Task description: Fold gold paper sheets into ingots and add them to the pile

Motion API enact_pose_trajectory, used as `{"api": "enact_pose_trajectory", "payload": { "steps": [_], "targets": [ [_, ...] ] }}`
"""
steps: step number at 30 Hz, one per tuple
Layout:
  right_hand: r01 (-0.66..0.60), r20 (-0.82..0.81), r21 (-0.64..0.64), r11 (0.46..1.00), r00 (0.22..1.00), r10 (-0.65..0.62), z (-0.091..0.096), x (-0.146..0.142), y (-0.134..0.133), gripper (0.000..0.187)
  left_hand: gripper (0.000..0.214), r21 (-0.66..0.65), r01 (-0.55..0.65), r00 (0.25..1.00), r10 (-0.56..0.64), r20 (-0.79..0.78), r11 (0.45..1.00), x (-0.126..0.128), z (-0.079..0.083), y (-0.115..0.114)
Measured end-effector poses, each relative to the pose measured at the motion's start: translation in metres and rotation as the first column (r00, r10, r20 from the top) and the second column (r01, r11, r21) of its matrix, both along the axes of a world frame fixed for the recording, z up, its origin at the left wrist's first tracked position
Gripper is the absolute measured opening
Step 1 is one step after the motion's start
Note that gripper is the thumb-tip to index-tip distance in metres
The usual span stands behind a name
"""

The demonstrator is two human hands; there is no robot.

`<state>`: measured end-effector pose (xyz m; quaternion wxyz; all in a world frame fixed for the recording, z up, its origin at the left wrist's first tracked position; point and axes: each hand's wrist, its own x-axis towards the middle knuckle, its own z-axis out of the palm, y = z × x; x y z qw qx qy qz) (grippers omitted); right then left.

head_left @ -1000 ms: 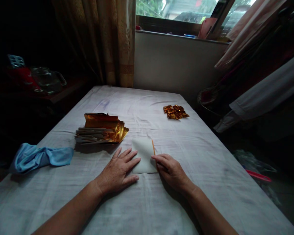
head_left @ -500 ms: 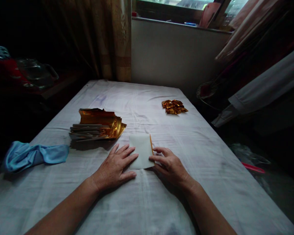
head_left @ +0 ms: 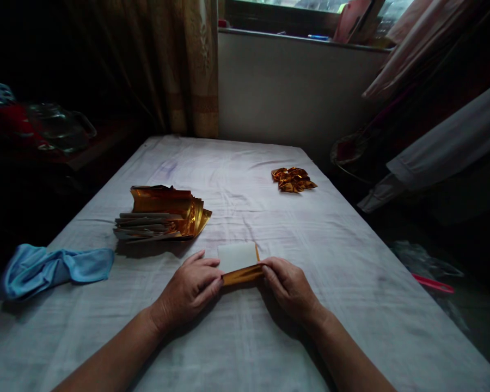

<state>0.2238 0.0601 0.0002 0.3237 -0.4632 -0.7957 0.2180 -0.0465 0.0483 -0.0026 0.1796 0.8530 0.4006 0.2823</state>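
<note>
A sheet of gold foil paper (head_left: 237, 258) lies on the table with its pale side up. Its near edge is turned up, so a strip of gold shows along the front. My left hand (head_left: 194, 286) pinches the left end of that strip between thumb and fingers. At the right end, my right hand (head_left: 289, 286) grips the same fold, thumb on the near side. Beyond my left hand sits a stack of gold foil sheets (head_left: 163, 212), curled and partly folded. Several folded gold foil pieces (head_left: 294, 179) are heaped at the far right of the table.
A blue cloth (head_left: 59, 269) lies at the table's left edge. The table is covered by a white, wrinkled sheet (head_left: 237, 185). A glass jug (head_left: 61, 128) stands on a dark surface to the left. Clothes (head_left: 449, 141) hang on the right, above a pink-handled item (head_left: 433, 283).
The near edge of the paper has been lifted and folded away from me, exposing gold. Both hands have gone from resting at its sides to pinching the fold's ends.
</note>
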Motion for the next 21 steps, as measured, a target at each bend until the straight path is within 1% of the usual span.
{"api": "enact_pose_trajectory", "payload": {
  "steps": [3, 4, 6, 8, 10, 12, 14, 16, 18, 21],
  "targets": [
    [0.078, -0.022, -0.068, 0.995, 0.997, -0.080, -0.001, -0.004, 0.000, 0.028, 0.020, 0.014, -0.072, 0.995, 0.071, 0.065, 0.997, 0.001, 0.001, -0.002],
    [0.102, -0.034, -0.076, 0.992, 0.994, -0.105, -0.002, -0.006, 0.000, 0.028, 0.023, 0.038, -0.106, 0.992, 0.103, 0.078, 0.994, 0.001, 0.002, -0.002],
    [0.153, -0.052, -0.078, 0.985, 0.986, -0.157, -0.004, -0.009, 0.002, 0.028, 0.041, 0.123, -0.157, 0.986, 0.149, 0.075, 0.980, 0.003, 0.005, -0.004],
    [0.195, -0.049, -0.074, 0.978, 0.979, -0.199, -0.005, -0.012, 0.005, 0.028, 0.051, 0.237, -0.136, 0.991, 0.135, 0.019, 0.962, 0.008, 0.009, -0.007],
    [0.221, -0.021, -0.064, 0.973, 0.975, -0.223, -0.005, -0.015, 0.008, 0.029, 0.051, 0.317, -0.021, 0.994, 0.053, -0.092, 0.948, 0.017, 0.010, -0.010],
    [0.230, 0.025, -0.047, 0.972, 0.973, -0.229, -0.004, -0.017, 0.012, 0.030, 0.053, 0.311, 0.110, 0.973, -0.039, -0.227, 0.944, 0.026, 0.009, -0.013],
    [0.219, 0.084, -0.038, 0.975, 0.973, -0.216, -0.002, -0.019, 0.017, 0.031, 0.061, 0.258, 0.164, 0.943, -0.074, -0.326, 0.952, 0.034, 0.004, -0.015],
    [0.204, 0.153, -0.028, 0.978, 0.968, -0.198, 0.001, -0.021, 0.021, 0.031, 0.069, 0.215, 0.157, 0.926, -0.068, -0.371, 0.964, 0.038, -0.001, -0.014],
    [0.200, 0.232, -0.003, 0.980, 0.953, -0.194, 0.003, -0.023, 0.024, 0.029, 0.074, 0.189, 0.141, 0.922, -0.059, -0.382, 0.972, 0.039, -0.004, -0.012],
    [0.203, 0.325, 0.089, 0.975, 0.920, -0.221, 0.004, -0.025, 0.027, 0.024, 0.077, 0.159, 0.141, 0.918, -0.069, -0.391, 0.977, 0.038, -0.001, -0.009]
  ]
}}
